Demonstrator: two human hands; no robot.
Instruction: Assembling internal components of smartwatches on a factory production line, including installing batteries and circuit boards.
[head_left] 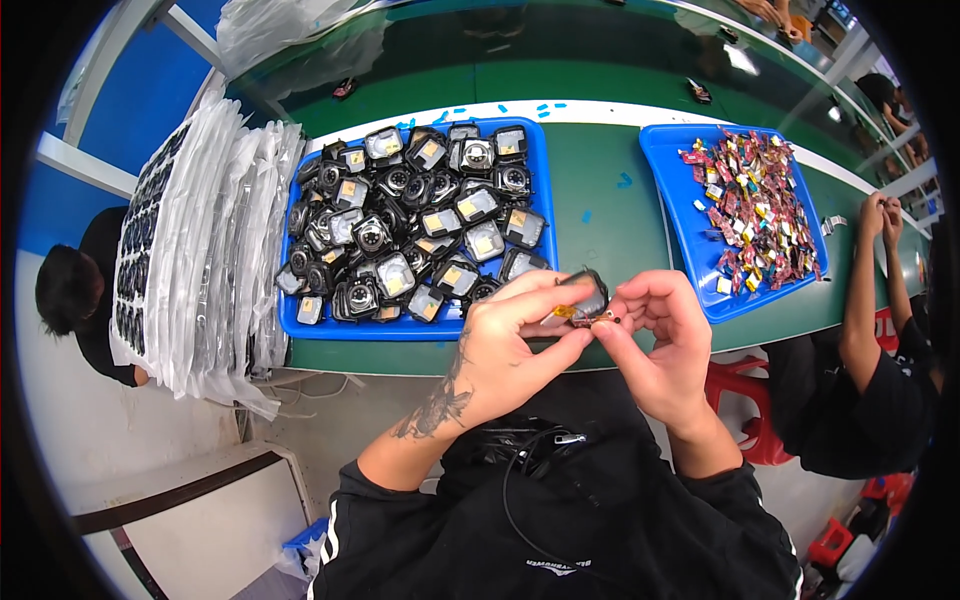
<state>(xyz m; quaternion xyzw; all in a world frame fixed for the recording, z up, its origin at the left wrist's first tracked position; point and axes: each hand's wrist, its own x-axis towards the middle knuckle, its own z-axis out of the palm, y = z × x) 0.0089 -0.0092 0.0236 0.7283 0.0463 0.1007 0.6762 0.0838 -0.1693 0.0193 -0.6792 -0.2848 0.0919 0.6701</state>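
In front of my chest, just over the near edge of the bench, I hold a dark watch case [588,292] between both hands. My left hand [505,335] grips it from the left with thumb and fingers. A small reddish circuit board [598,321] with a yellow-taped piece [565,311] shows at the near side of the case. The thumb and fingertips of my right hand [662,340] pinch at that board; whether it is still joined to the case cannot be made out. Left of my hands, a blue tray [548,210] holds many similar black watch cases [372,235].
On the right, another blue tray [672,215] is heaped with small red circuit boards [765,205]. Stacked plastic-wrapped sheets [200,240] stand at the left. Blue scraps [625,181] lie on the green bench [600,170]. A co-worker's arms [868,280] rest at the far right, near a red stool [745,405].
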